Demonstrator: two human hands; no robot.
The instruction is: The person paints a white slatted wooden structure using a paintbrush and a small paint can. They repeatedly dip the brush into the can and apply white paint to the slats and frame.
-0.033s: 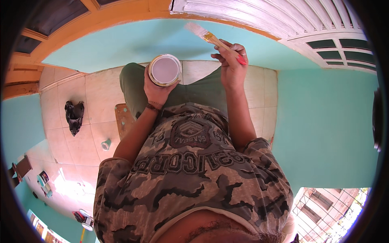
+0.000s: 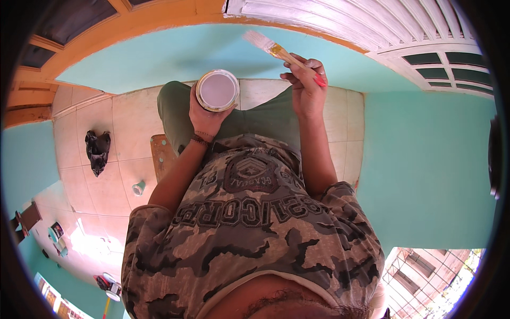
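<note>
A can (image 2: 217, 91) was clasped by the curled left hand (image 2: 206, 118), a brush (image 2: 285, 55) by the closed right hand (image 2: 308, 90). The tiled floor (image 2: 135, 119) was edged by walls (image 2: 425, 165) (turquoise ones).

Holds a pale-topped round tin (image 2: 217, 91) in the left hand (image 2: 207, 118) at eleven o'clock, a paintbrush (image 2: 287, 57) in the right hand (image 2: 308, 89) at one, with bristles (image 2: 257, 40) toward twelve. Faces a turquoise wall (image 2: 159, 61) at twelve; has a black bag (image 2: 98, 153) on floor tiles (image 2: 85, 118) at nine.
</note>
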